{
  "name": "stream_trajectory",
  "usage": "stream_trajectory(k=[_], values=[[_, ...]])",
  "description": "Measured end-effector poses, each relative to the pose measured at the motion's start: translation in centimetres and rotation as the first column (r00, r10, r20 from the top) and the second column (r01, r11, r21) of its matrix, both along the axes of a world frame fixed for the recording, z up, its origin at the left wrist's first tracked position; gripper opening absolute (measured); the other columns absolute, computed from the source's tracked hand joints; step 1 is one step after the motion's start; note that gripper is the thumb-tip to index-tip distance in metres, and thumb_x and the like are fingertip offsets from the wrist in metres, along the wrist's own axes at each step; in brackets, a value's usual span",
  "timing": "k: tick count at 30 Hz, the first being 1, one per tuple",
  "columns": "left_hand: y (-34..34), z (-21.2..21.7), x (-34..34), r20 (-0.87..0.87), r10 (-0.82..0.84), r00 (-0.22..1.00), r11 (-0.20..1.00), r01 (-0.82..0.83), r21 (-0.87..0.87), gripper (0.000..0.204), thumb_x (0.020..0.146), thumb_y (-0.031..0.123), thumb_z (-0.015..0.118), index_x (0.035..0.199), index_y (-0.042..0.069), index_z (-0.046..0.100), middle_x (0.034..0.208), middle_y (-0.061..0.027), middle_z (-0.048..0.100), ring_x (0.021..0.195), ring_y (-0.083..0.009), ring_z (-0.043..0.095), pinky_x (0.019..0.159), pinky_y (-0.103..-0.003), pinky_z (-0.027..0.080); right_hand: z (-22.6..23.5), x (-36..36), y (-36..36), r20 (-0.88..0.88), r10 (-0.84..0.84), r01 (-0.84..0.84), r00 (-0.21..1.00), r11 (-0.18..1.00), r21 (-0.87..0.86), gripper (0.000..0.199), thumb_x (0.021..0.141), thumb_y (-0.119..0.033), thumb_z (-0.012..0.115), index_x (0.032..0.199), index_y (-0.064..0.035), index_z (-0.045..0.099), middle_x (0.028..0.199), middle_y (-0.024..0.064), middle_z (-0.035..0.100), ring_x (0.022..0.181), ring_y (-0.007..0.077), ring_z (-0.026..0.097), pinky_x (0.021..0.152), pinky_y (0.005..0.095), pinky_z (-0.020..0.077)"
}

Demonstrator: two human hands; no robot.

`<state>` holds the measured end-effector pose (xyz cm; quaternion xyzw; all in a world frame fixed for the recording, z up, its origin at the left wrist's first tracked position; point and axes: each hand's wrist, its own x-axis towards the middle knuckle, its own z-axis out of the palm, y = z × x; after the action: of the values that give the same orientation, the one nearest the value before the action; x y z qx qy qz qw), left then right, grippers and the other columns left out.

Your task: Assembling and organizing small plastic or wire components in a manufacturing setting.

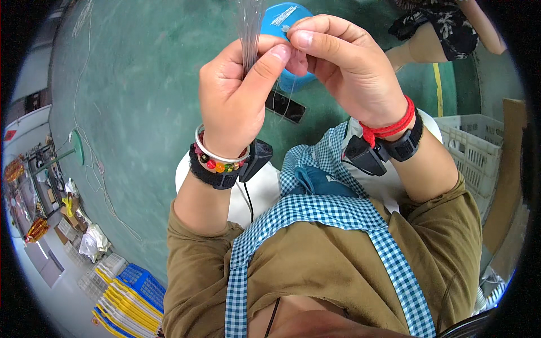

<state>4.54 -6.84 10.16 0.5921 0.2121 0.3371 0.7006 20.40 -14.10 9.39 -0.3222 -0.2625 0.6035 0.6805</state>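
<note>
Up in front of my chest, my left hand (235, 93) is closed around a bundle of thin clear strands (251, 25) that rises past the top of the view. Close beside it, my right hand (352, 67) pinches a small clear piece (285, 28) between thumb and fingertips. The fingers of both hands nearly meet, so the exact join between piece and strands is hidden. Fine strands loop down below the hands. Behind them is a blue round-edged surface (282, 14), with a black phone (286, 106) lower down.
Green floor (129, 84) spreads around me, with a loose pale cord (104, 188) on the left. Stacked yellow, white and blue crates (135, 293) stand at lower left. White crates (470, 149) and cardboard (504, 180) are at right. Another person's leg (425, 45) shows at upper right.
</note>
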Motion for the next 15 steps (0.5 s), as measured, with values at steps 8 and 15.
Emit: stream_trajectory(k=[8, 15], values=[[-0.38, -0.46, 0.4, -0.056, 0.051, 0.997, 0.99, -0.043, 0.135, 0.01, 0.091, 0.001, 0.063, 0.099, -0.006, 0.064, 0.086, -0.0116, 0.07, 0.08, -0.0149, 0.068, 0.075, -0.025, 0.053, -0.43, -0.09, -0.16, -0.006, -0.054, 0.054, 0.998, 0.998, -0.035, 0.015, 0.089, -0.012, 0.07, 0.099, -0.0015, 0.071, 0.089, 0.0065, 0.07, 0.078, 0.0121, 0.064, 0.072, 0.0244, 0.0518], [-0.15, -0.32, 0.48, -0.037, 0.054, 0.998, 0.994, -0.05, 0.098, 0.01, 0.091, 0.001, 0.063, 0.099, -0.006, 0.064, 0.086, -0.0118, 0.07, 0.08, -0.0149, 0.068, 0.075, -0.025, 0.054, -0.03, -0.28, 0.05, -0.017, -0.074, 0.072, 0.997, 0.995, -0.061, 0.015, 0.088, -0.013, 0.071, 0.098, -0.0018, 0.071, 0.089, 0.006, 0.07, 0.077, 0.0117, 0.064, 0.072, 0.0243, 0.0515]])
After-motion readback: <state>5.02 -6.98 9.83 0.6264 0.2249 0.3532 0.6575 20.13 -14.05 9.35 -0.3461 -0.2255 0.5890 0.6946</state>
